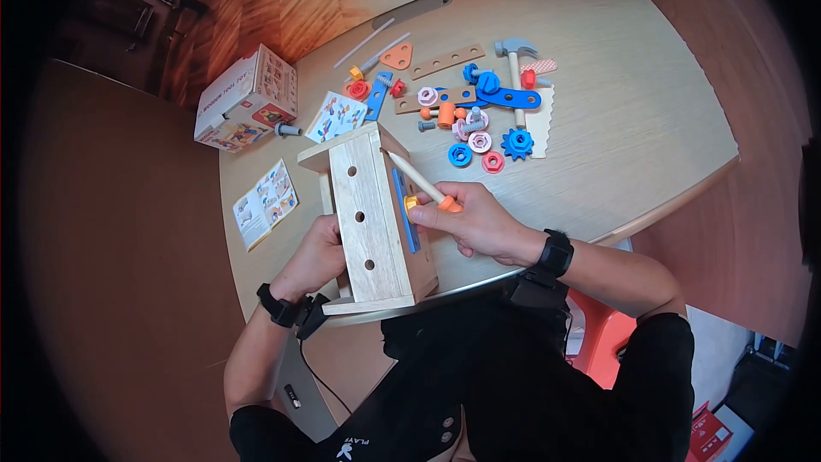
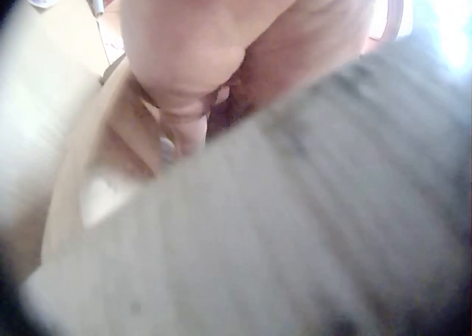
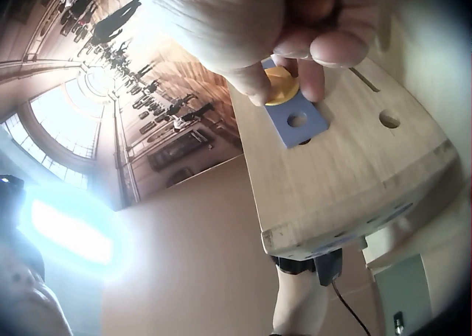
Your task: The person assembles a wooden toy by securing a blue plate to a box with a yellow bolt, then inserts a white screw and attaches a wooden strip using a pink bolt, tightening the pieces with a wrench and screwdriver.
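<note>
A pale wooden toy box (image 1: 357,222) with round holes stands tilted at the table's near edge. My left hand (image 1: 319,258) reaches in behind its left side and holds it; the box hides most of those fingers. In the left wrist view, my left hand (image 2: 199,41) is bent down behind a blurred board (image 2: 258,225). My right hand (image 1: 479,221) pinches a yellow nut (image 3: 282,85) on a blue holed strip (image 3: 299,122) lying along the box's right face. A toy screwdriver (image 1: 419,178) with a wooden shaft and orange end lies across the right hand's fingers.
Behind the box lie several toy nuts, bolts and holed strips, with a blue gear (image 1: 517,145) and a toy hammer (image 1: 516,47). A carton (image 1: 248,98) stands at the left back. An instruction sheet (image 1: 266,204) lies left of the box.
</note>
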Demonstrator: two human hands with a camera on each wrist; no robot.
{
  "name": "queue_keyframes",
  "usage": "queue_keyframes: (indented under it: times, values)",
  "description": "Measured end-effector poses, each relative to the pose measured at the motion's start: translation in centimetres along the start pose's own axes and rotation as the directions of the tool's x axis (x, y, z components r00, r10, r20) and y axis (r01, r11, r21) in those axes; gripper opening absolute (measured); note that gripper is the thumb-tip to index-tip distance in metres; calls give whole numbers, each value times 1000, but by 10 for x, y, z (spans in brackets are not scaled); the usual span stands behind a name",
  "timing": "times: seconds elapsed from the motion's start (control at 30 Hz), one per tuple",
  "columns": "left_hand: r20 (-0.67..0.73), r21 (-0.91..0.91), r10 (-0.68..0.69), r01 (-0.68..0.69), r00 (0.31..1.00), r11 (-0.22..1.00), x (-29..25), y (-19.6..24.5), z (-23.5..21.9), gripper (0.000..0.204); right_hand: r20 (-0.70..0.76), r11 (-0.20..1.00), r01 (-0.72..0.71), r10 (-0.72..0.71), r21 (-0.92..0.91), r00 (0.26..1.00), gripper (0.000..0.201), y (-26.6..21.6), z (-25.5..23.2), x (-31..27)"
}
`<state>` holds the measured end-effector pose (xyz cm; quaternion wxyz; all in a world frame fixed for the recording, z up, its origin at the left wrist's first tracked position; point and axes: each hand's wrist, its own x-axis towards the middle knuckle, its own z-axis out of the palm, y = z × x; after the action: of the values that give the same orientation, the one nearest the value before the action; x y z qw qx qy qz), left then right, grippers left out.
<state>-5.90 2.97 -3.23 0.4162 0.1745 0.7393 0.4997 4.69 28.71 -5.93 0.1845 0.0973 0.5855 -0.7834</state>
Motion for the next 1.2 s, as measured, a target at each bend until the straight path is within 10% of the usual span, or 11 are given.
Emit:
queue_keyframes:
  times: [0.3, 0.43, 0.5, 0.77, 1.2]
  values:
    - [91, 112, 122, -132, 988, 985, 0, 3, -1, 30, -36, 999, -38, 39, 28, 999, 49, 5, 3, 2]
    - [94, 551, 123, -155, 988, 820, -2, 23, -3, 29, -64, 999, -39, 39, 13, 997, 49, 2, 3, 1]
    - [138, 722, 423, -383, 896, 576, -5, 23, -10, 20, -27, 999, -50, 49, -14, 998, 46, 0, 5, 0]
    - [-218, 586, 362, -175, 906, 791, -50, -6, -63, 23, -163, 998, -48, 39, -47, 986, 40, 0, 8, 2]
    - [32, 723, 380, -284, 925, 630, -68, -72, -42, 26, -218, 996, -66, 50, -67, 975, 28, 0, 11, -5]
